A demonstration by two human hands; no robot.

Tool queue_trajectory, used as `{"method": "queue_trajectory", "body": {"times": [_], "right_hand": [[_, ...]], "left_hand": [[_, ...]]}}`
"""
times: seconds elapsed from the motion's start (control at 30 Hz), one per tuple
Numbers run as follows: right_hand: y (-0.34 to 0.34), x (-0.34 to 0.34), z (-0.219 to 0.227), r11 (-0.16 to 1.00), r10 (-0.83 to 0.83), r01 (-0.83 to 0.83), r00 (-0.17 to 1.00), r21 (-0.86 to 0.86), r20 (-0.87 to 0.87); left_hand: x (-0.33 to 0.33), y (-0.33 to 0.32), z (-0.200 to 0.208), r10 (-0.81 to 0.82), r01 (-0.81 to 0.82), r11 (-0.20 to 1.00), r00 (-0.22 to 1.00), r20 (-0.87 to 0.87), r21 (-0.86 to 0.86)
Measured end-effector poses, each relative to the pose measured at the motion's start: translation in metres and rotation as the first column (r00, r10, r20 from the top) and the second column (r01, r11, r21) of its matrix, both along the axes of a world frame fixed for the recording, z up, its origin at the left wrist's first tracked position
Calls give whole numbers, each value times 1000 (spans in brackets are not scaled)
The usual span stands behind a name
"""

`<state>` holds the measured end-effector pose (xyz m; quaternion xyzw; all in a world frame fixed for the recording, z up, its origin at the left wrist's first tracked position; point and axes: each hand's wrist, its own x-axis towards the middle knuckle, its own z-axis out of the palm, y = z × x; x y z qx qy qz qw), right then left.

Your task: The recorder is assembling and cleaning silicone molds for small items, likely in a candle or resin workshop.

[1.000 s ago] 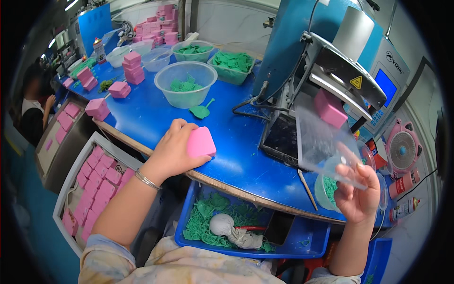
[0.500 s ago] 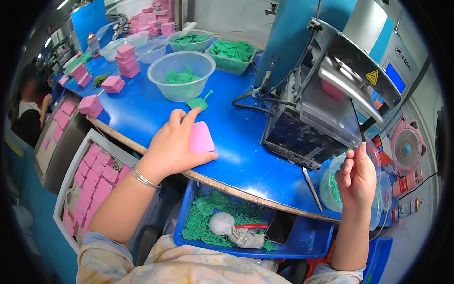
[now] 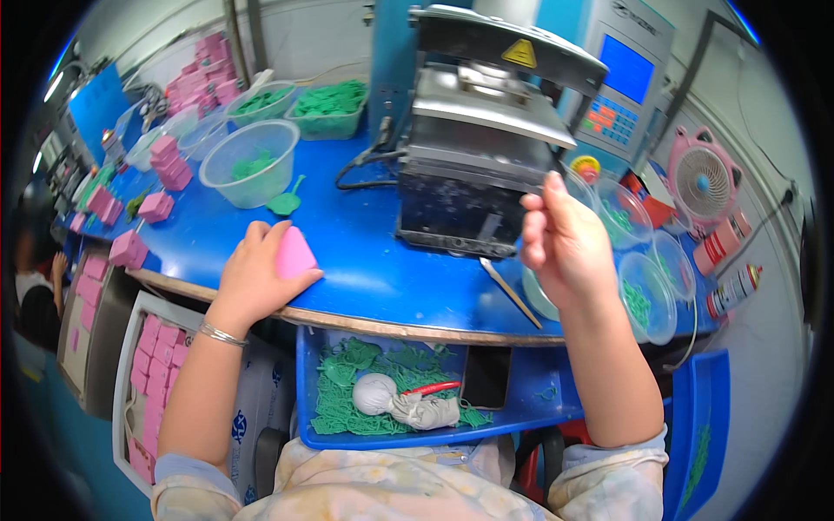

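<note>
My left hand (image 3: 254,276) is closed round a pink block (image 3: 295,253) near the front edge of the blue table (image 3: 347,291). Just beyond that block lies a flat green leaf-shaped piece (image 3: 285,201) with a thin stem. My right hand (image 3: 569,247) is raised before the front right corner of a press (image 3: 465,204). Its fingers are curled in toward the thumb, and whatever they may hold is hidden. The press has a metal upper plate (image 3: 486,100) above a dark, dusty lower block.
A clear bowl (image 3: 248,178) and tubs (image 3: 334,122) hold green pieces. Pink blocks (image 3: 169,165) stand in stacks at left. Below the edge, a blue drawer (image 3: 539,395) holds green scraps, a white wrapped bundle and a phone (image 3: 485,377). A wooden-handled brush (image 3: 512,295) and pink fan (image 3: 705,178) are at right.
The view has turned right and levelled out. My right hand has risen toward the front of the press. My left hand keeps its hold on the pink block.
</note>
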<state>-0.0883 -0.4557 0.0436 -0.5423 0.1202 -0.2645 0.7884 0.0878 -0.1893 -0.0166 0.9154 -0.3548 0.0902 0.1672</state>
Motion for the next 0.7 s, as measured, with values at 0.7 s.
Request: {"method": "queue_trajectory", "body": {"times": [0.7], "right_hand": [[76,16,-49,907,300,-322,946,-272,-121]], "left_hand": [[-26,91,0,97,-18,961,957,274,-276]]}}
